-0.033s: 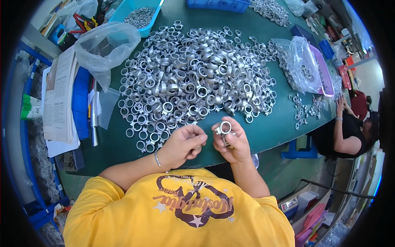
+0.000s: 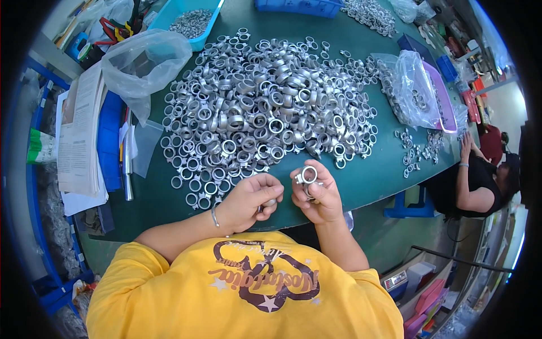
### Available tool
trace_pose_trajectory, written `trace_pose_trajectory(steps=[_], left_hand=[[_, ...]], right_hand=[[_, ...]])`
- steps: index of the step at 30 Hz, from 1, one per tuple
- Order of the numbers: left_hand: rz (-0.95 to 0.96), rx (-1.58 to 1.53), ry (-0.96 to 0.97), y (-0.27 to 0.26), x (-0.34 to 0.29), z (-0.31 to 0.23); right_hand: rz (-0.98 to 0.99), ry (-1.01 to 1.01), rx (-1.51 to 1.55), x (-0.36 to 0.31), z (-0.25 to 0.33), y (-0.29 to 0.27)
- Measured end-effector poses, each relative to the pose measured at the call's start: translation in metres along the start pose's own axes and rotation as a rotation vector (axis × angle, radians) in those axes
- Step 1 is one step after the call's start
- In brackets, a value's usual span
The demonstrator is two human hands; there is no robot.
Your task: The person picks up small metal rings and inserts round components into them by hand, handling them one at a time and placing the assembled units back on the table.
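Observation:
My right hand (image 2: pixel 319 198) is closed around metal rings, near the table's front edge. One silver ring (image 2: pixel 309 174) with a small lug on its side stands up between thumb and fingers; at least one more shows lower, partly hidden by the thumb. To its left, a small gap away, my left hand (image 2: pixel 252 199) is curled, thumb against the fingers. A bit of grey metal shows under those fingers, too covered to name. Just beyond both hands spreads a large heap of similar silver rings (image 2: pixel 257 107) on the green table (image 2: pixel 361 186).
A clear plastic bag (image 2: pixel 148 62) and a turquoise tray (image 2: pixel 210 25) of small metal parts lie at the far left. Papers (image 2: pixel 82 135) stand by the left edge. A pink tray (image 2: pixel 446 107) and bagged parts are at right, where another person (image 2: pixel 480 181) sits.
My left fingers have shifted slightly, and a bit of grey metal now shows beneath them. The right hand holds its rings as before.

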State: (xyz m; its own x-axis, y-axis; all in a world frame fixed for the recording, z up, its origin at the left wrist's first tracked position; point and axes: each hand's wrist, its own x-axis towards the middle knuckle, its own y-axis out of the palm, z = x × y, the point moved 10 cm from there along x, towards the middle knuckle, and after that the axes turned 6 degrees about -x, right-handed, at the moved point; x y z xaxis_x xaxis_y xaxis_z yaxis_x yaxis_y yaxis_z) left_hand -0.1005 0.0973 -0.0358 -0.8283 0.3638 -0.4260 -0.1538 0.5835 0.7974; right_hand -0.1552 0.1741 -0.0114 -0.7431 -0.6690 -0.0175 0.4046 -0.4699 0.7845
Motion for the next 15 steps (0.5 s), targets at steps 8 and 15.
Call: trace_pose_trajectory(steps=[8,15], left_hand=[[0.086,-0.164,-0.208,0.003,0.006,0.03],[0.063,-0.612,-0.206,-0.006,0.01,0.036]], right_hand=[[-0.041,-0.258,-0.236,-0.004,0.023,0.016],[0.223,-0.595,-1.531,-0.001,0.017,0.114]])
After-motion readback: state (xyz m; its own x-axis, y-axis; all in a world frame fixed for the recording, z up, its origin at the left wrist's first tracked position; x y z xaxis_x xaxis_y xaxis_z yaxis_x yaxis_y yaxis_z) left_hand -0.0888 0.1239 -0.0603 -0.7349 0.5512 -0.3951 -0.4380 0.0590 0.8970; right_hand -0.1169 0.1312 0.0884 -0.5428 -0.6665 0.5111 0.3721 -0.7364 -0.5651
